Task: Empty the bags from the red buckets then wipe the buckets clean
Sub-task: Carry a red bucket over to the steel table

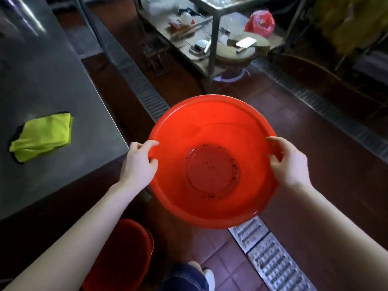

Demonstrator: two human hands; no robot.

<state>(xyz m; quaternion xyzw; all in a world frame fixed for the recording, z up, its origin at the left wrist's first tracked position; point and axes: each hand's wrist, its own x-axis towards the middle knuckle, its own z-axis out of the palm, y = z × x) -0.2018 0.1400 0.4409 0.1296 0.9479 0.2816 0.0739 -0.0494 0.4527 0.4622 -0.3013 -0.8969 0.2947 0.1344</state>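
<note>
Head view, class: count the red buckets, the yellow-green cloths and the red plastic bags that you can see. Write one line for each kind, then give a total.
Red buckets: 2 (held bucket, floor bucket)
Yellow-green cloths: 1 (cloth on the steel counter)
Red plastic bags: 1 (bag on the shelf)
Total: 4

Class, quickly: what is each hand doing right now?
Left hand: grips the red bucket rim.
Right hand: grips the same rim, opposite side.
</note>
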